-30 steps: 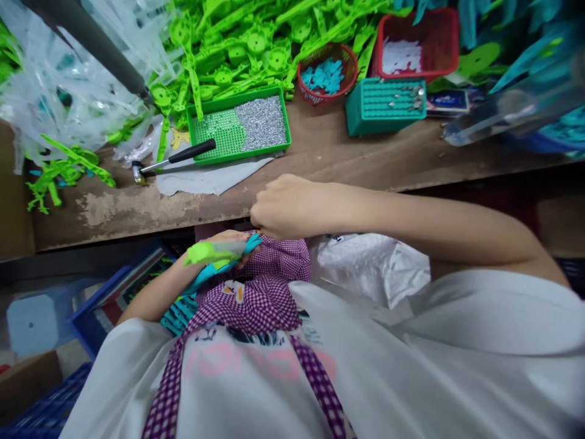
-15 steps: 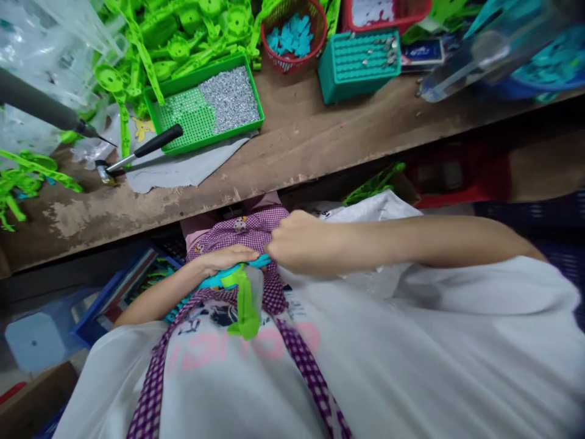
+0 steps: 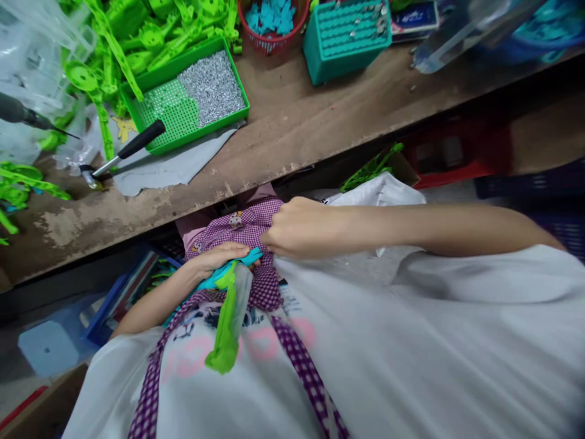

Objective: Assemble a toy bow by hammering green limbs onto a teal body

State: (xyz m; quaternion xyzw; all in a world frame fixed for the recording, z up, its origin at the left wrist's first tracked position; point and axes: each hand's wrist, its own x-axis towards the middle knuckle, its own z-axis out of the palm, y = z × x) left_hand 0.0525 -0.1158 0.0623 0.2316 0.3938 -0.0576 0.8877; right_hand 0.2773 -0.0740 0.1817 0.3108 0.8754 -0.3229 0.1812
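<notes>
My left hand (image 3: pixel 218 256) grips the teal-green toy part (image 3: pixel 227 305) at my lap, green end pointing 6 o'clock. My right hand (image 3: pixel 297 228) pinches its teal end at 3 o'clock, fist closed. Workbench (image 3: pixel 292 131) at 12.

Worn wooden bench (image 3: pixel 292 131): green tray (image 3: pixel 185 97), hammer (image 3: pixel 123 149), grey cloth (image 3: pixel 169 167), teal box (image 3: pixel 347 30).

White T-shirt under a checked apron

The T-shirt (image 3: pixel 411 353) is short-sleeved with pink lettering across the chest; the apron (image 3: pixel 249 228) is purple-and-white gingham with narrow straps and small cartoon patches.
</notes>
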